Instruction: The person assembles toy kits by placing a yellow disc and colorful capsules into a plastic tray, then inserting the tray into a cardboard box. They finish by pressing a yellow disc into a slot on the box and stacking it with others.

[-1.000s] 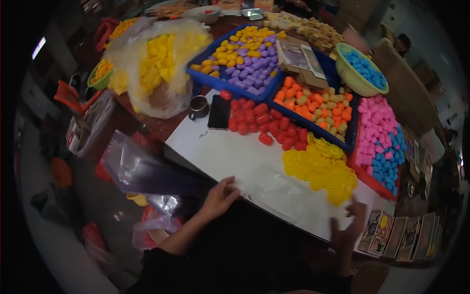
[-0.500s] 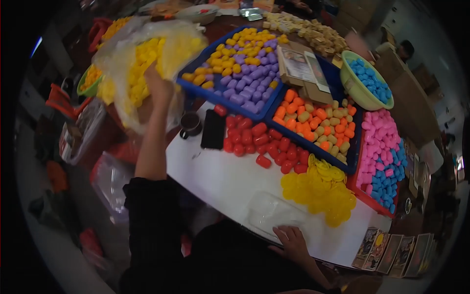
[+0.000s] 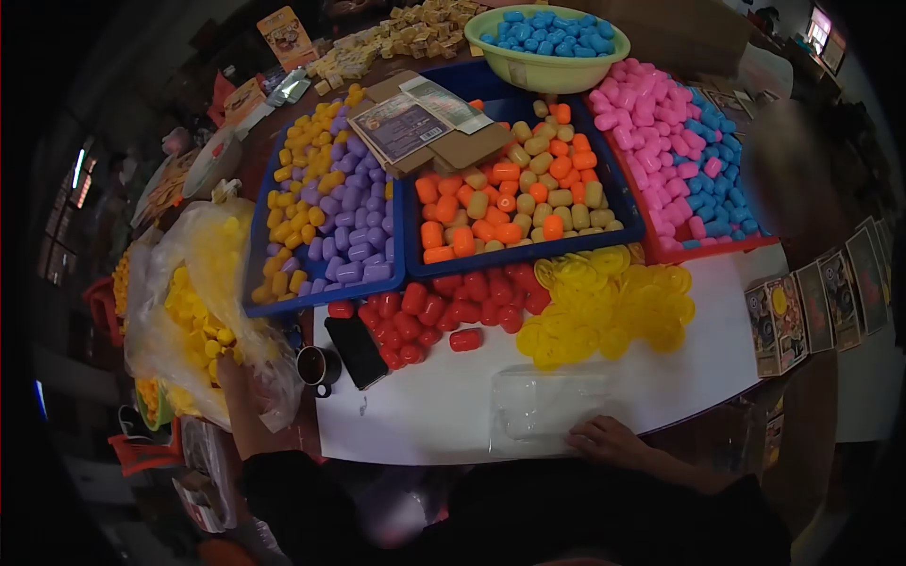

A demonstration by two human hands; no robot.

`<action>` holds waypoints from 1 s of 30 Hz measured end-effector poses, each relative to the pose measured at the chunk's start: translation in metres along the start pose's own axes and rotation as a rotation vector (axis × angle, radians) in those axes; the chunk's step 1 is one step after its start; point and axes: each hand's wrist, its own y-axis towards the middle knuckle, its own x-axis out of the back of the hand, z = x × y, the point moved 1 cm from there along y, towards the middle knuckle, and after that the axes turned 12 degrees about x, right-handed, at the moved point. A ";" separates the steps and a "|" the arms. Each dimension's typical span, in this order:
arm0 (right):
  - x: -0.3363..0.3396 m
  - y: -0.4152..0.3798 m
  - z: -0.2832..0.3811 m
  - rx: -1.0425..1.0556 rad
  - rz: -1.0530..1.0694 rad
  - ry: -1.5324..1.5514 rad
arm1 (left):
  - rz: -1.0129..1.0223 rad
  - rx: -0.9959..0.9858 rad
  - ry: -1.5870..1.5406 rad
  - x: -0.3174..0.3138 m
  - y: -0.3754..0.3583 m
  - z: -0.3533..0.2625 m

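Note:
My left hand [image 3: 233, 375] reaches into a clear plastic bag [image 3: 156, 311] of yellow pieces [image 3: 193, 307] on the left. Its fingertips are among the pieces, so their grip is hidden. My right hand [image 3: 609, 440] lies at the right side of a clear plastic tray [image 3: 528, 406] on the white tabletop, fingers stretched loosely over its edge. Behind the tray sits a pile of flat, translucent yellow discs [image 3: 613, 307]. Left of the discs are red capsule-shaped pieces [image 3: 448, 311], with one piece lying slightly apart in front.
A phone [image 3: 356, 352] and a dark cup [image 3: 316, 368] stand near the bag. Blue trays [image 3: 406, 255] hold purple, yellow, orange and tan pieces, with cardboard [image 3: 453, 151] on top. A red tray [image 3: 727, 245] holds pink and blue ones. Printed cards [image 3: 783, 321] stand right.
The view has turned to the right, shifting the scene. My left hand stays at the bag, now lower among the yellow pieces. My right hand remains at the clear tray's edge.

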 end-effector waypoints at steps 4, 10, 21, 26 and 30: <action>0.004 0.004 0.003 0.046 -0.024 -0.029 | -0.156 -0.179 0.737 -0.010 0.003 0.032; 0.011 -0.006 0.010 -0.013 -0.076 -0.041 | -0.166 -0.110 0.675 -0.007 -0.002 0.023; 0.019 0.005 0.022 -0.014 -0.132 -0.213 | 0.489 0.268 -1.470 0.077 0.067 -0.010; 0.008 0.018 0.019 0.013 -0.146 -0.247 | 1.020 0.014 -1.748 0.038 -0.192 -0.229; 0.001 0.023 0.018 -0.018 -0.215 -0.273 | 1.020 -0.085 -0.938 -0.018 -0.395 -0.230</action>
